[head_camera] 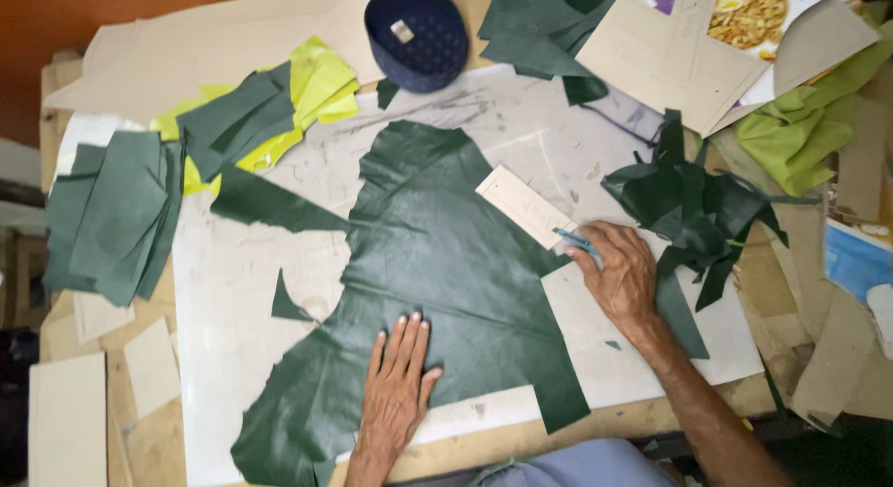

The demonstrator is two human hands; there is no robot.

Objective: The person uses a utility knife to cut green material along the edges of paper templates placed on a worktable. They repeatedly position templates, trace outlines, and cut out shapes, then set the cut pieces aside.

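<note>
We press our left hand (pixel 398 380) flat and spread on the limp, thin dark green leather hide (pixel 428 264), best pinned mid-frame, while our right hand (pixel 619 273) pinches a small blue tool (pixel 579 242) beside the card template (pixel 526 206).

**Greens on a Pale Cutting Board**

A dark green leather hide (pixel 423 264) covers the white cutting board (pixel 233 301). Far left, lime-yellow scraps (pixel 321 82) lie under grey-green pieces (pixel 116 213). A navy dotted bowl (pixel 416 33) sits far; a cream card template (pixel 526 206) lies right.
</note>
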